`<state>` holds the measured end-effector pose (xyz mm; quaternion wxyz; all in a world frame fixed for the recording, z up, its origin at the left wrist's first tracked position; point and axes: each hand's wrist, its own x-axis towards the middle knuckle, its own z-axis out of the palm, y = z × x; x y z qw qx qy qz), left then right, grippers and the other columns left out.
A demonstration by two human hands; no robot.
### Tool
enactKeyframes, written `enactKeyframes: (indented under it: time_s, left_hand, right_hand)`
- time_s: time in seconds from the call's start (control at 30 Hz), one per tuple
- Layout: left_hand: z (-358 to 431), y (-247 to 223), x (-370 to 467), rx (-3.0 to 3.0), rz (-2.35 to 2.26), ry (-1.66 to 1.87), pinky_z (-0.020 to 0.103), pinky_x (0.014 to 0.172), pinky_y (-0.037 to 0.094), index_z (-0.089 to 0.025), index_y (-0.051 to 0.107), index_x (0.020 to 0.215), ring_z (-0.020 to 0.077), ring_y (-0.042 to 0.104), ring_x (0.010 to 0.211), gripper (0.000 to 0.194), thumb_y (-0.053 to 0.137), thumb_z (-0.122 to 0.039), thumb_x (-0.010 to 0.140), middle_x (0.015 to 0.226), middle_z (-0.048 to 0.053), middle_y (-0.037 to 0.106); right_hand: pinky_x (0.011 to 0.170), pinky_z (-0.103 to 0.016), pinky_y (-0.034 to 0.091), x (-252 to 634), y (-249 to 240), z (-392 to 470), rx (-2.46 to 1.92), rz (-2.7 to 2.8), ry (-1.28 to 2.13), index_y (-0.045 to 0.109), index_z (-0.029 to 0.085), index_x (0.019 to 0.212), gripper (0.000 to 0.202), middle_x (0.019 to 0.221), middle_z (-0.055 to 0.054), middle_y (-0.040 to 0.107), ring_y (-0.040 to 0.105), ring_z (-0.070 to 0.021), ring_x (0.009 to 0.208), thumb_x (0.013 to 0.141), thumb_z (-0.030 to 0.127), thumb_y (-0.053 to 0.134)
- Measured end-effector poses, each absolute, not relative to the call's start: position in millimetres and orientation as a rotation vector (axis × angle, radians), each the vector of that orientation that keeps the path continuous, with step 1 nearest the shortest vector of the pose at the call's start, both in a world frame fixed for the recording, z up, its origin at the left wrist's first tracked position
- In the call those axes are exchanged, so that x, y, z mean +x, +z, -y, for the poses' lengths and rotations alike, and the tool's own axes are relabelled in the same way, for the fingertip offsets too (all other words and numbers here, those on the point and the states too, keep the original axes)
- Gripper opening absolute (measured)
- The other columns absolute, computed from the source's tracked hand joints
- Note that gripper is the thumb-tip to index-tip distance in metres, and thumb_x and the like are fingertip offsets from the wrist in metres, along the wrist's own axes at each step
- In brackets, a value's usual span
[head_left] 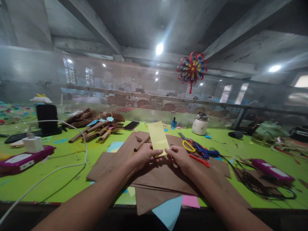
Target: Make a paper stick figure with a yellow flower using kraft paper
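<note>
A pale yellow strip of paper [158,136] is held up between my two hands, its lower edge toward me. My left hand [148,155] pinches the bottom left corner, thumb on the front face. The bottom right corner is gripped by my right hand [178,157] between thumb and fingers. Below them lie stacked sheets of brown paper [158,175]. A rolled brown paper tube [141,143] rests just beyond my left hand. Right of my right hand are yellow-handled scissors [188,146], a blue glue gun [201,150] and a red-handled tool [199,159].
Brown paper rolls [98,130] and a black phone [131,125] lie at the back left. A white cable [86,150] loops across the left side. Purple power strips [26,160] sit on both sides. A white jug [200,124] stands behind. Blue paper [168,210] overhangs the front edge.
</note>
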<state>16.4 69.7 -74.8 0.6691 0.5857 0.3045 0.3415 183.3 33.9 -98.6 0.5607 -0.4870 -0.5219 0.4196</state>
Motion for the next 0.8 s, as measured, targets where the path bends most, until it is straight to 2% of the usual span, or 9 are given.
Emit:
enactKeyframes:
  time_s: [0.2, 0.4, 0.63, 0.8]
  left_hand:
    - [-68.0, -71.7, 15.7, 1.358, -0.713, 0.763, 0.024, 0.052, 0.042, -0.005, 0.068, 0.095, 0.0117, 0.057, 0.055, 0.032, 0.074, -0.022, 0.068, 0.076, 0.012, 0.068]
    - [-71.9, -78.3, 13.9, 1.317, -0.648, 0.632, 0.025, 0.060, 0.044, -0.007, 0.069, 0.091, 0.0150, 0.062, 0.066, 0.031, 0.073, -0.030, 0.071, 0.083, 0.015, 0.068]
    - [-69.9, -79.3, 16.5, 1.386, -0.734, 0.636, 0.023, 0.050, 0.037, -0.007, 0.068, 0.081, 0.0108, 0.053, 0.053, 0.022, 0.072, -0.025, 0.069, 0.066, 0.008, 0.064]
    - [-70.1, -77.6, 17.6, 1.394, -0.744, 0.648, 0.022, 0.048, 0.032, -0.007, 0.067, 0.079, 0.0097, 0.051, 0.052, 0.021, 0.071, -0.025, 0.068, 0.062, 0.007, 0.062]
  right_hand:
    - [0.042, -0.023, 0.025, 183.1, -97.9, -32.8, -1.166, 1.277, 0.931, 0.051, 0.018, 0.055, 0.041, 0.046, 0.003, 0.051, 0.038, -0.0082, 0.040, 0.063, 0.053, 0.070]
    - [0.041, -0.023, 0.024, 182.4, -97.8, -32.6, -1.198, 1.286, 0.834, 0.050, 0.018, 0.053, 0.041, 0.043, 0.003, 0.048, 0.036, -0.0081, 0.039, 0.064, 0.054, 0.068]
    - [0.042, -0.023, 0.027, 184.1, -101.0, -36.1, -1.247, 1.298, 0.811, 0.052, 0.018, 0.056, 0.037, 0.044, 0.003, 0.050, 0.039, -0.0090, 0.040, 0.067, 0.051, 0.067]
    - [0.043, -0.023, 0.028, 182.0, -96.2, -32.5, -1.186, 1.304, 0.892, 0.053, 0.018, 0.057, 0.038, 0.047, 0.003, 0.052, 0.039, -0.0084, 0.041, 0.066, 0.051, 0.068]
